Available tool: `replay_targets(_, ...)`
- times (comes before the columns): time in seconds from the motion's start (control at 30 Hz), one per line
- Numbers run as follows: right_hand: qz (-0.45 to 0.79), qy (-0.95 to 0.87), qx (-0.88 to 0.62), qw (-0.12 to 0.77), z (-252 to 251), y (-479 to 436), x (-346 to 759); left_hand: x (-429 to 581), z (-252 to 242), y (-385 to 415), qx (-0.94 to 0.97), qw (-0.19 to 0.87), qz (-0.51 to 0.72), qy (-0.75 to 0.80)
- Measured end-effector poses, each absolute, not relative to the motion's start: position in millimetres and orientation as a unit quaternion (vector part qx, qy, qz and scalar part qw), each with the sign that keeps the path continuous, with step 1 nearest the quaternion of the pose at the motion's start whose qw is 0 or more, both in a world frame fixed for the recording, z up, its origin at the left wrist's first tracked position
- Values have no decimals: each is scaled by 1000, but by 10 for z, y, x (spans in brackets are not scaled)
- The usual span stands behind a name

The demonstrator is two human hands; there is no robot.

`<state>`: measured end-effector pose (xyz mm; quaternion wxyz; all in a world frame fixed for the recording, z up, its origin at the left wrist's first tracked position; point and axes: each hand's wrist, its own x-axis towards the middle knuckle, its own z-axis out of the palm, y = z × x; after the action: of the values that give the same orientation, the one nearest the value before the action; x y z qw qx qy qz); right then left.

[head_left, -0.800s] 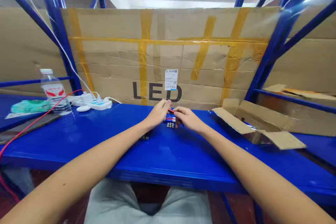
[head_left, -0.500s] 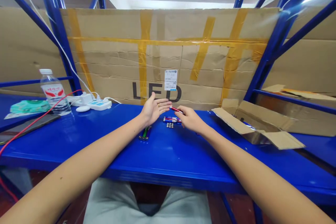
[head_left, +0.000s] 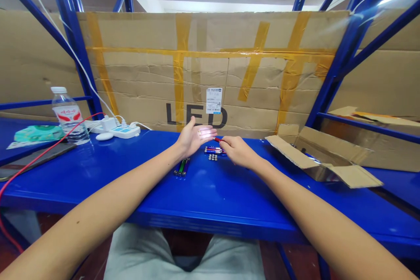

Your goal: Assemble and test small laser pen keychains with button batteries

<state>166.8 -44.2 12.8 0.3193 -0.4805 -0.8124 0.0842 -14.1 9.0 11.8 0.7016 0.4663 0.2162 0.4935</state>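
My right hand (head_left: 236, 150) is closed around a slim red penlight (head_left: 217, 139), whose tip points left. Facing that tip is my left hand (head_left: 194, 138), open with its fingers stretched out, and a bright patch of light falls on them. Below the hands, several blue and red metallic tubes (head_left: 212, 150) lie together, partly behind my right hand. Just in front of them sit several small silver button cells (head_left: 213, 157) in rows. Under my left wrist, several dark and green tubes (head_left: 181, 167) lie side by side on the blue table (head_left: 210, 197).
An open cardboard box (head_left: 323, 153) with some items inside stands at right. On the left are a water bottle (head_left: 69, 116), a wipes packet (head_left: 39, 133), a dark flat device (head_left: 36, 161), a red cable and a white power strip (head_left: 123, 130). A large cardboard sheet (head_left: 144, 74) closes the back.
Light now shines on my left fingers, where there was none before. My right hand has shifted slightly with the penlight, and its fingers cover more of it.
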Motion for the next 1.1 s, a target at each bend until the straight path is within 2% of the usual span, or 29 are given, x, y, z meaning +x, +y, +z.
replay_targets(1.1, 78, -823, -468, 311, 111, -402, 1707, -131, 98, 80, 481, 698, 479, 227)
